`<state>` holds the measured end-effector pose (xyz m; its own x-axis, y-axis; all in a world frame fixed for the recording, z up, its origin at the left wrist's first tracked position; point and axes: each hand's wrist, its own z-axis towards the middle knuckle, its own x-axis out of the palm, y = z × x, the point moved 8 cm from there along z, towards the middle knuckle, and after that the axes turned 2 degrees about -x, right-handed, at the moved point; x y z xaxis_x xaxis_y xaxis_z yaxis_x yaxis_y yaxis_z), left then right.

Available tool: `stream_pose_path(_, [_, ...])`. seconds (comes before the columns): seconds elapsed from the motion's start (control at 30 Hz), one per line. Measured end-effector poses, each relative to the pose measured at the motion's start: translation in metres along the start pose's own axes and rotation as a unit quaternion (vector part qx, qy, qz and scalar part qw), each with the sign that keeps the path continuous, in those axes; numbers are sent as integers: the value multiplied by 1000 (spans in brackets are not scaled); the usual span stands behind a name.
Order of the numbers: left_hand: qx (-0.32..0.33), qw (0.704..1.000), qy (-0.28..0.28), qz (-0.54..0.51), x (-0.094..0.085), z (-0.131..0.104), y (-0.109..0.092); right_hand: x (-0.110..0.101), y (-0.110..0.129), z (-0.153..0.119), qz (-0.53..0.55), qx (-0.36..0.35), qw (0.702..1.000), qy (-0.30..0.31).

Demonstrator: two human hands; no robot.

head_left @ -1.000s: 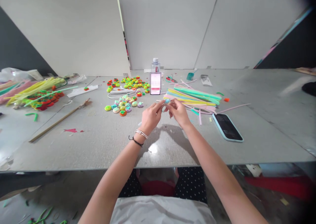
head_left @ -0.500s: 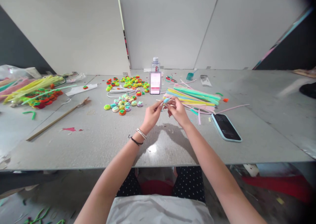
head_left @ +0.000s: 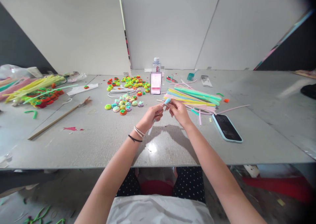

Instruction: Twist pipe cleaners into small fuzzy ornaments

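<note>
Above the table, my left hand [head_left: 153, 114] is closed round a pale, thin strip [head_left: 150, 131] whose end sticks out below the fist. My right hand [head_left: 179, 111] pinches a small light-blue coil of pipe cleaner [head_left: 167, 101] between thumb and fingertips. The left fingertips meet the coil's lower side; whether strip and coil are one piece is hidden by the fingers. Just right of my hands lies a bundle of pastel pipe cleaners [head_left: 195, 96]. To the left are several small pastel coiled pieces with knotted tops [head_left: 123, 104].
A phone [head_left: 227, 128] lies at right. Another lit phone [head_left: 155, 82] leans on a bottle [head_left: 156, 64]. Yellow and orange coiled pieces [head_left: 135, 82] sit behind a white cabled tool [head_left: 122, 90]. A wooden stick [head_left: 58, 120] and more pipe cleaners [head_left: 34, 89] lie left.
My left hand has turned and curled into a fist, bringing the pale strip's end into view below it. The right hand keeps its pinch on the blue coil, nearly in place.
</note>
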<state>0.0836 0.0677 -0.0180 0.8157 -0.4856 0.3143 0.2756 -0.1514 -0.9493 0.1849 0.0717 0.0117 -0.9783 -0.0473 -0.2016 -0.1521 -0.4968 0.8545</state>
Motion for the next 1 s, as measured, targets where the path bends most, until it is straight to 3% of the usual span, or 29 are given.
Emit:
stream_pose_path(0.17, [6,1000,5,26,0,-1,-3,-3,-2,-1,-21,20,1000,-8])
stream_pose_path(0.3, [77,975,-46,205,-4,-1,-12,-4,-7,-1,-19,25,999,-21])
stream_pose_path(0.37, [131,922,-117,346,-8,-5,-19,-3,-10,0,-14,28,999,-22])
stream_pose_path(0.43, [170,840,-181,483,-7,-11,-25,-3,-13,0,-9,28,999,-23])
stream_pose_path(0.5, [185,769,-207,576,-1,-16,-26,-3,-14,0,-4,26,999,-26])
stream_pose_path(0.53, [186,750,-211,598,2,-17,-25,-4,-14,0,-1,25,999,-29])
stream_pose_path(0.67, [194,738,-222,607,6,-22,-29,-8,-17,0,4,36,998,-46])
stream_pose_path(0.83, [253,715,-207,618,10,-24,-36,-6,-17,1,14,34,998,-44])
stream_pose_path(1.0, [268,721,-217,601,5,-24,-36,-6,-15,-1,26,39,998,-45])
